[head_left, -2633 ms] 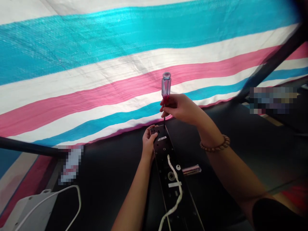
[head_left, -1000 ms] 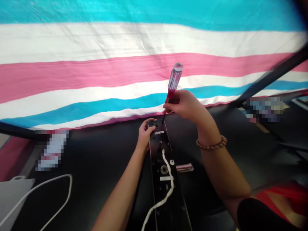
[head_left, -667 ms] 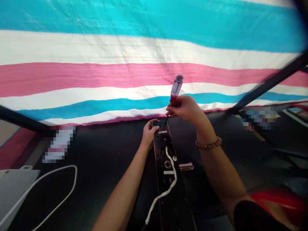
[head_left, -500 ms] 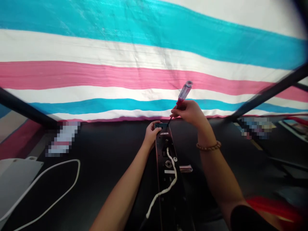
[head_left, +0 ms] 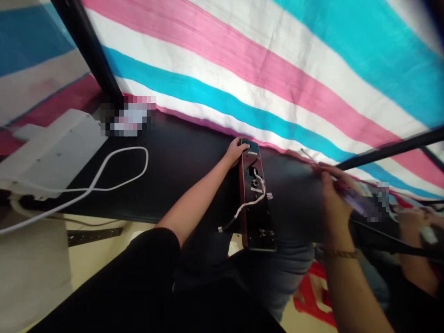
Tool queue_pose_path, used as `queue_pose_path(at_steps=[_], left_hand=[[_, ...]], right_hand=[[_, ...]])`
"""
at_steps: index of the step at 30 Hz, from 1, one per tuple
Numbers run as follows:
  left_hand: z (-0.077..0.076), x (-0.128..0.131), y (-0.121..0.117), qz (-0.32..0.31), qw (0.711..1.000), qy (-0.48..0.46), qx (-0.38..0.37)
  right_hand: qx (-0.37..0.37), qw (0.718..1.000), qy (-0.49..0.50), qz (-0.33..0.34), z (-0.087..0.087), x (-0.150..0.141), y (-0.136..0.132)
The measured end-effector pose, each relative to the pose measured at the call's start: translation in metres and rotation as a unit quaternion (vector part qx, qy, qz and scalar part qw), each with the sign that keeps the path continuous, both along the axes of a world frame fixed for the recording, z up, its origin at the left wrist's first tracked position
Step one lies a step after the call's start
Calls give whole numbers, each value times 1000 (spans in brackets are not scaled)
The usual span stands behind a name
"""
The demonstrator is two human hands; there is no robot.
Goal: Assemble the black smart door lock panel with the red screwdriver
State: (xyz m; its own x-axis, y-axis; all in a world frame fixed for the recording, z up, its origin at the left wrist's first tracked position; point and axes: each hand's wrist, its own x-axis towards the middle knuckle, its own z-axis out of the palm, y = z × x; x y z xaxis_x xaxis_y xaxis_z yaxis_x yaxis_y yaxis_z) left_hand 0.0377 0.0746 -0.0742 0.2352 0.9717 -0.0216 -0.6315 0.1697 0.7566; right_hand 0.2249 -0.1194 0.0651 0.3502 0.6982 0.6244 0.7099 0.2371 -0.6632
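Note:
A long, narrow black metal housing [head_left: 258, 226] lies lengthwise in front of me, its near end reaching past the table's front edge. My left hand [head_left: 237, 151] is closed around its far end, thumb on top. From a hole in the housing comes a white cable [head_left: 262, 187] with a small plug [head_left: 220, 229] at its loose end. Off to the right, apart from the housing, my right hand [head_left: 335, 187] is closed on a screwdriver [head_left: 357, 201] with a clear purplish handle. Its shaft points up and left; hand and handle are blurred.
A white metal box [head_left: 55, 148] with a looped white cord [head_left: 147, 162] stands at the left. Another person's hands [head_left: 412, 219] are at the far right. Below is a red stool [head_left: 308, 296]. A striped sheet [head_left: 215, 60] hangs behind the black table [head_left: 187, 138].
My right hand has moved right with the screwdriver, whose tip has left the housing's far end. The view has tilted and turned. My left hand still holds the far end.

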Motion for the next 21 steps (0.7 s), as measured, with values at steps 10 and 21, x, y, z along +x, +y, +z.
queue_pose_path(at_steps=[10,21], left_hand=[[3,2,-9,-20,999,5,29],[4,7,-10,-12,995,66,80]], right_hand=[[-71,985,-154,-17,-134,37,-58],[-98,982,-160,-25,-146,44,-46]])
